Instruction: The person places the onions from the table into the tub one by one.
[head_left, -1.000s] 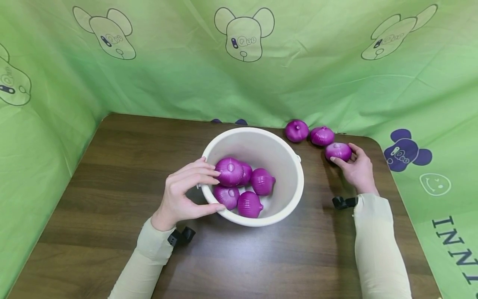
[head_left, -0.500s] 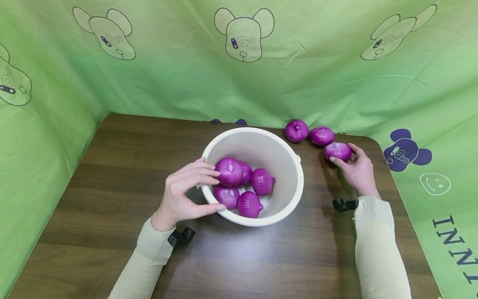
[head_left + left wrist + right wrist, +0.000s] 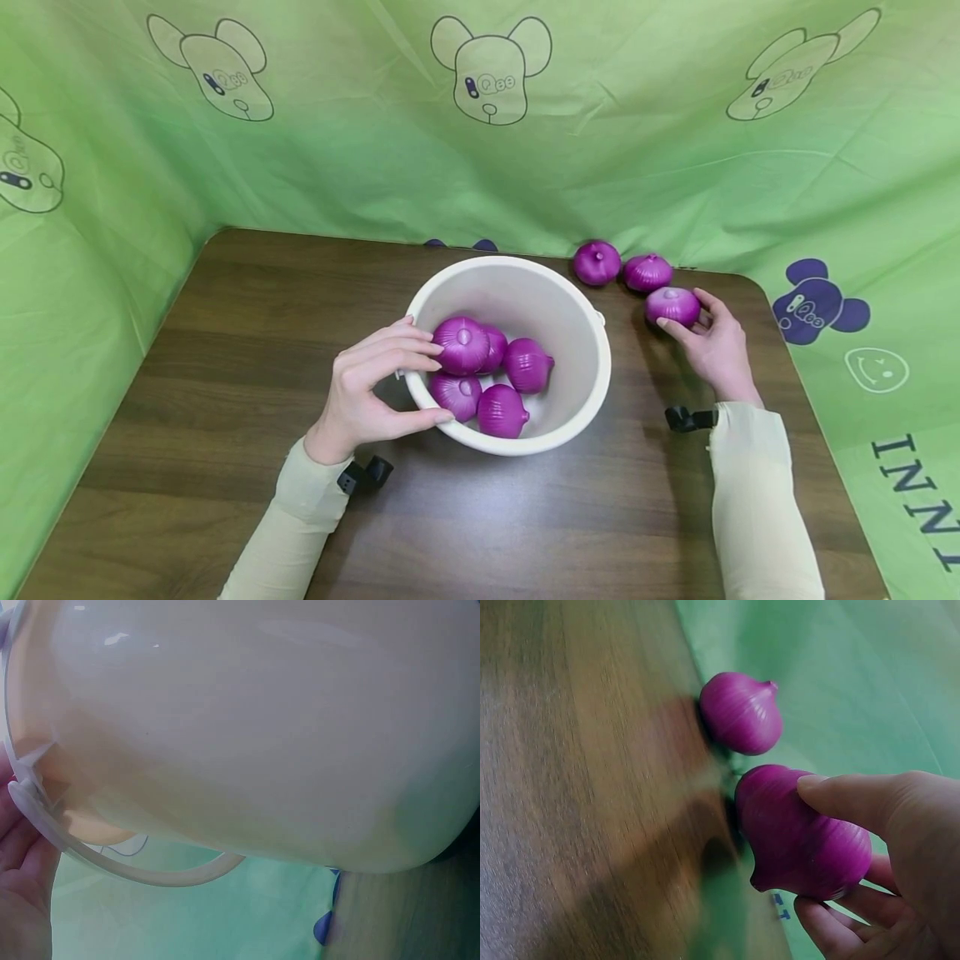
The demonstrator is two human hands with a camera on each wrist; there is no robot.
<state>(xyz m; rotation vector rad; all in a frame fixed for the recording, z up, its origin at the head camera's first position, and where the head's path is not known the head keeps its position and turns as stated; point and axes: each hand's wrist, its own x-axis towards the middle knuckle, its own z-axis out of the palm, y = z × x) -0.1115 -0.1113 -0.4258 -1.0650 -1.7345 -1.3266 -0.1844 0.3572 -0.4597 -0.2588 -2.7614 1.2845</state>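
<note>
A white bucket (image 3: 588, 400) stands mid-table with several purple onions (image 3: 528, 365) inside. My left hand (image 3: 371, 387) holds its left rim, fingers over the edge and thumb on the front rim. The left wrist view is filled by the bucket's outer wall (image 3: 247, 735), with its handle (image 3: 172, 877) hanging below. To the right, my right hand (image 3: 716, 342) grips an onion (image 3: 672, 307) between thumb and fingers; in the right wrist view this onion (image 3: 817, 851) partly covers another behind it. Two more onions, a middle one (image 3: 648, 272) and a left one (image 3: 597, 262), sit at the back edge.
The brown wooden table (image 3: 225, 358) ends at a green printed cloth (image 3: 337, 150) hanging behind and at both sides. The two loose onions lie close to that cloth, right of the bucket.
My right hand has shifted slightly left with the onion in its grip. The left hand and the bucket have stayed where they were.
</note>
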